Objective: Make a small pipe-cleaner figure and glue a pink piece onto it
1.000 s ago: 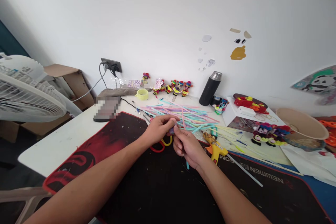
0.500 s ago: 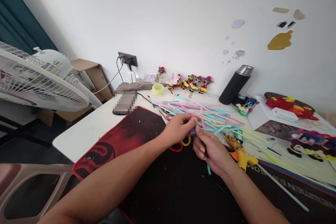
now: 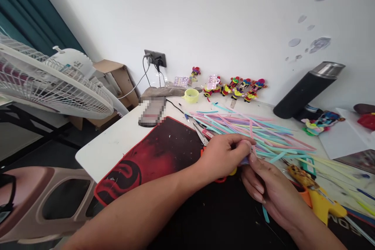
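Note:
Above the dark mat (image 3: 166, 148), my left hand (image 3: 225, 152) is closed, thumb and fingers pinching a small purple fuzzy piece (image 3: 245, 161), apparently pipe cleaner. My right hand (image 3: 263, 177) meets it from the right, its thumb and fingertips closed on the same piece. Most of the piece is hidden by the fingers. A pink pipe cleaner (image 3: 251, 129) rises just beyond the fingertips; whether it is held I cannot tell. Below my right hand a teal strip (image 3: 265, 215) shows. Scissors (image 3: 201, 136) lie behind my left hand, their handles partly covered.
Loose pastel pipe cleaners (image 3: 269, 131) spread behind my hands. To the right lies a yellow glue gun (image 3: 322, 203). A black flask (image 3: 304, 91) leans near the wall, with small colourful figures (image 3: 244, 88) and yellow tape (image 3: 191, 96) along the back. A fan (image 3: 58, 82) stands left.
The view has swung left and closer, so the hands and table things appear farther right. Both hands keep their grip on the purple piece, with little change in pose.

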`<action>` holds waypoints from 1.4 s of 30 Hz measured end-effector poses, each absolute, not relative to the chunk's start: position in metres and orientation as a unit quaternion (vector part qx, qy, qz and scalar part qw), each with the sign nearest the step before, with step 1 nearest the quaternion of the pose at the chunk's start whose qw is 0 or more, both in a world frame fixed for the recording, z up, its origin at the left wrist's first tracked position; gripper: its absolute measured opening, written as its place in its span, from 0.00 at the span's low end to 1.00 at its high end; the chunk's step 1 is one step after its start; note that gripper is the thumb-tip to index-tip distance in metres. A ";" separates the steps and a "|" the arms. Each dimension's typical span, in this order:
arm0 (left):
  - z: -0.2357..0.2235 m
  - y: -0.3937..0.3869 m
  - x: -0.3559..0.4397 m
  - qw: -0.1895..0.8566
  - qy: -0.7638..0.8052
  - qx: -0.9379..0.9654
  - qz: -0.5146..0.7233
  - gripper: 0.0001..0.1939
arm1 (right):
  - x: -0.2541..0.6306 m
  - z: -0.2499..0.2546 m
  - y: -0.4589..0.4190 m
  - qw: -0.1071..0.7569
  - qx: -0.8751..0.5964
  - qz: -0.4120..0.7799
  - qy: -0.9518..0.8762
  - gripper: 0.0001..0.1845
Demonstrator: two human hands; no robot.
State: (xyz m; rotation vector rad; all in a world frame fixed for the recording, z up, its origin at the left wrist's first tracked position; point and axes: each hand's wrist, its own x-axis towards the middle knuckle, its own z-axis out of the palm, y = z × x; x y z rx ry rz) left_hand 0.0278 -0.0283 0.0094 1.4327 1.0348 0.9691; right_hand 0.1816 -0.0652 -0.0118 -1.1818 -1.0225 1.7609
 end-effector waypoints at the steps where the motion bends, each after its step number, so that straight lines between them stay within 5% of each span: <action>1: 0.010 -0.028 0.028 0.534 0.437 0.600 0.405 0.18 | 0.182 -0.012 -0.066 0.380 -0.468 0.688 -0.403 0.36; 26: 0.009 -0.031 0.027 0.580 0.427 0.561 0.408 0.18 | 0.182 -0.017 -0.070 0.373 -0.501 0.666 -0.408 0.35; 42: 0.005 -0.010 0.008 0.703 0.302 0.516 0.386 0.24 | 0.185 -0.011 -0.060 0.430 -0.361 0.748 -0.353 0.28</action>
